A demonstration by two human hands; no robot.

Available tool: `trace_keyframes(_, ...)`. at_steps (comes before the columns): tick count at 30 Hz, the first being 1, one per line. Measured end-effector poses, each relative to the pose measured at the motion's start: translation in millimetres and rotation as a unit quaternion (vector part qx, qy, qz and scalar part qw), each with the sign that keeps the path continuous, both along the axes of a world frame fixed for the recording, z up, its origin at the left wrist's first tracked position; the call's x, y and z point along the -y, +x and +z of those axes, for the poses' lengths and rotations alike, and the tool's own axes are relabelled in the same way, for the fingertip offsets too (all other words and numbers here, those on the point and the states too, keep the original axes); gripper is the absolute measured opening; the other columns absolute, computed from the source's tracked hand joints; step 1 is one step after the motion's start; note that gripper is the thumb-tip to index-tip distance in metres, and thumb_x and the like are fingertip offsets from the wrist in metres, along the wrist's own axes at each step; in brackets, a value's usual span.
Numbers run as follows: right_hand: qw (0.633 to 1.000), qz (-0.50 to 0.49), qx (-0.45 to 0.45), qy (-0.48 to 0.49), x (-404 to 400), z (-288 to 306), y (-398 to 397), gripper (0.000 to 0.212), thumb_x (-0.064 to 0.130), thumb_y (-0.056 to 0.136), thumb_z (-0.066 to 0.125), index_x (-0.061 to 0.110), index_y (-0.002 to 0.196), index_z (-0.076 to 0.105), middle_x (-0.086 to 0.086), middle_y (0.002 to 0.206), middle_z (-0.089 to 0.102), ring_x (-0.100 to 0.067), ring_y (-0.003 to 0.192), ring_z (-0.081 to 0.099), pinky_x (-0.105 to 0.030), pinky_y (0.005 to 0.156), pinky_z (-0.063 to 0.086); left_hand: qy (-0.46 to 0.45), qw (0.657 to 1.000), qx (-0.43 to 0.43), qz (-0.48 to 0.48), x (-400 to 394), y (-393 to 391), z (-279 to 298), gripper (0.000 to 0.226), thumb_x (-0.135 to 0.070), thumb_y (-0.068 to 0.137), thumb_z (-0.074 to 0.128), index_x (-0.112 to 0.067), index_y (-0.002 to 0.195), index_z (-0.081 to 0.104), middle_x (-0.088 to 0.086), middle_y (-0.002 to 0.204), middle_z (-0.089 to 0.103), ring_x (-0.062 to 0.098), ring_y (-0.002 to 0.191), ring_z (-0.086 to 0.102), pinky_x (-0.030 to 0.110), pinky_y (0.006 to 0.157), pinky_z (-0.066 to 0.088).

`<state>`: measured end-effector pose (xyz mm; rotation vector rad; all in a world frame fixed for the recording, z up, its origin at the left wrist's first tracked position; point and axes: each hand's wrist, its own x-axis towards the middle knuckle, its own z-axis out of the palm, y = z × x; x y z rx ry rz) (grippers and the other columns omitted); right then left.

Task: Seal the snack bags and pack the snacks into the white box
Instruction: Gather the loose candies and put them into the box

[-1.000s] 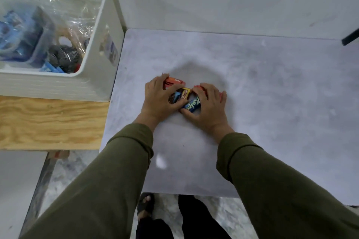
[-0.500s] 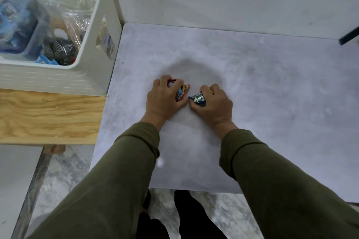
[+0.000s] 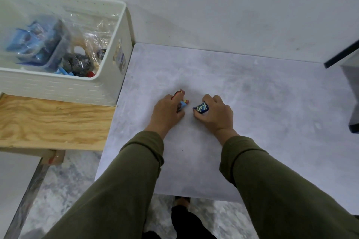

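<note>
Mostly hidden inside the curled left hand [image 3: 167,111]: small snack packets [image 3: 182,104], print unreadable. Cut off at the left edge: white box [image 3: 108,83], contents blurred behind clear plastic.

Both arms reach forward, olive sleeves to wrists. Left hand [image 3: 167,111] and right hand [image 3: 216,115] knuckles-up (fingers curled, each gripping something small), slightly apart.

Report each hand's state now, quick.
Left hand: closed around a few small snack packets.
Right hand: closed around a blue snack packet.
</note>
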<state>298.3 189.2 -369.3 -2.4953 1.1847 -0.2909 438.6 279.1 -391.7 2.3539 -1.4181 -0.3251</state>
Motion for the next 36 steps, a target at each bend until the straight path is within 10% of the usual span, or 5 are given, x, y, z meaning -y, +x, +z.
trace_keyframes(16, 0.989, 0.054, 0.12, -0.073, -8, 137, 107, 0.037, 0.039, 0.075, 0.069, 0.01, 0.097, 0.057, -0.012, 0.089, 0.056, -0.037, 0.067, 0.054, -0.031, 0.06, 0.039, -0.163, 0.981, 0.032, 0.094, -30, 100, 167, 0.03, -0.027, 0.08, 0.065, -0.013, 0.106, 0.057, 0.013, 0.088, 0.062, 0.03, 0.081, 0.058, 0.027, 0.066, 0.038)
trace_keyframes(36, 0.994, 0.099, -0.039, -0.013, -128, 117, 308, 0.065, 0.062, 0.072, 0.064, 0.028, 0.125, 0.047, -0.001, 0.122, 0.051, -0.023, 0.108, 0.054, -0.036, 0.084, 0.047, 0.147, 0.984, -0.071, 0.069, -131, 297, 140, 0.07, -0.048, 0.083, 0.062, -0.031, 0.143, 0.029, 0.013, 0.138, 0.048, 0.031, 0.125, 0.046, 0.039, 0.103, 0.038)
